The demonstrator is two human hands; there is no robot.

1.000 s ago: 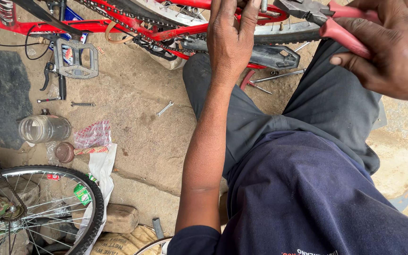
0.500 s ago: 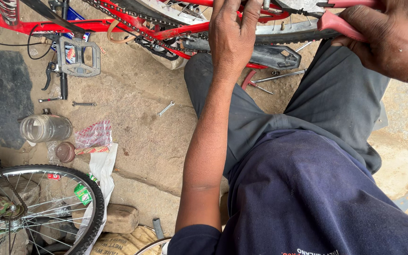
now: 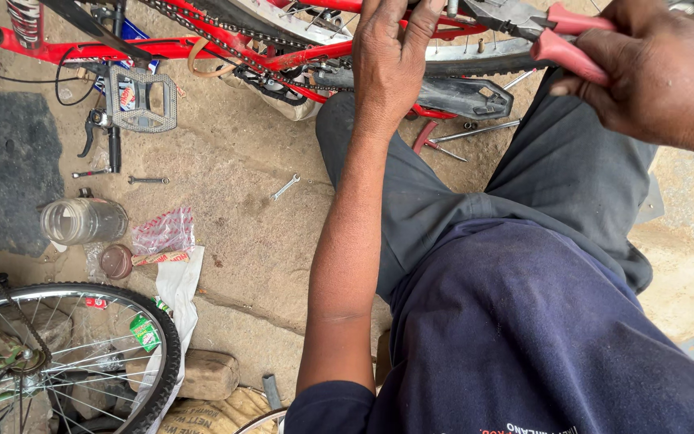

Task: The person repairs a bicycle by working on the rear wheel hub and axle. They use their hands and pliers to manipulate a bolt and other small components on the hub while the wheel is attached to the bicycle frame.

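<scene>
While the left hand (image 3: 391,60) lies flat, grip holding nothing, steadying the red bicycle frame (image 3: 299,56) beside the chain (image 3: 226,44), the right hand (image 3: 652,84) clasps red-handled pliers (image 3: 540,24) at the wheel rim (image 3: 475,60); careful tightening seems underway.

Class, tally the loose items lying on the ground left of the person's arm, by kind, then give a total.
Spanners: 2, one small silver, one thin dark
Glass jars: 1
Round brown lids: 1
Clear plastic bags: 1
Total: 5
</scene>
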